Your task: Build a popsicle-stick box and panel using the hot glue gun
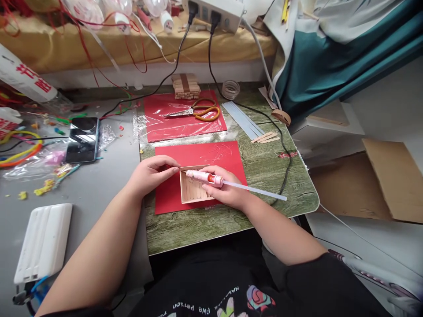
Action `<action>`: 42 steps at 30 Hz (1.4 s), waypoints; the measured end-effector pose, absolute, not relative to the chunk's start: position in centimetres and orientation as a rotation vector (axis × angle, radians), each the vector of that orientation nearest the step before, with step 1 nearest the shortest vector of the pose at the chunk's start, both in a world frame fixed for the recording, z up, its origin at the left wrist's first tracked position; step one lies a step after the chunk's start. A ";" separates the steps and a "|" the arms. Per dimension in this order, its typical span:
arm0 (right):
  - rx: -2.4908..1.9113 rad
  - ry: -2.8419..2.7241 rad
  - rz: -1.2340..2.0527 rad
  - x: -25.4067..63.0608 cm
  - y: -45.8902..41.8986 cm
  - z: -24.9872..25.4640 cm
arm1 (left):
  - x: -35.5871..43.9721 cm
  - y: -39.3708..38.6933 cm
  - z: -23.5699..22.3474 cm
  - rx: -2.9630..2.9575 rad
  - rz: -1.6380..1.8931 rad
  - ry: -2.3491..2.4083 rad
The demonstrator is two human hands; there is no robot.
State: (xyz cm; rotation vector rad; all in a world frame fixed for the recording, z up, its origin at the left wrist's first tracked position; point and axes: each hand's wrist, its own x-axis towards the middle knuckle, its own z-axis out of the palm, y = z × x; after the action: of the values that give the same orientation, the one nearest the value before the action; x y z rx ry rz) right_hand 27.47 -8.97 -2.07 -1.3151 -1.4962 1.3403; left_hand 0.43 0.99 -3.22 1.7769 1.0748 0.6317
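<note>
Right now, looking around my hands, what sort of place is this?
Probably a craft workspace: your right hand holds a pink glue gun over a small wooden box, with scissors and a bundle of craft sticks farther back.

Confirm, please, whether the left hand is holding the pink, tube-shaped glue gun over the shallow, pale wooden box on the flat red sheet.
The hand is wrong: in the head view, the right hand is holding the pink, tube-shaped glue gun over the shallow, pale wooden box on the flat red sheet.
</note>
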 end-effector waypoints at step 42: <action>-1.382 -1.689 1.279 27.2 -8.3 -2.8 | 0.3 1.4 -4.0 1.835 0.650 1.041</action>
State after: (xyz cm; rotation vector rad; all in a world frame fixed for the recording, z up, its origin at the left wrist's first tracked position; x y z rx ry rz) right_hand 27.22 -8.30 -2.77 -1.3819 -1.6887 1.2788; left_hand 0.28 1.43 -3.99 1.8353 1.0412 0.6504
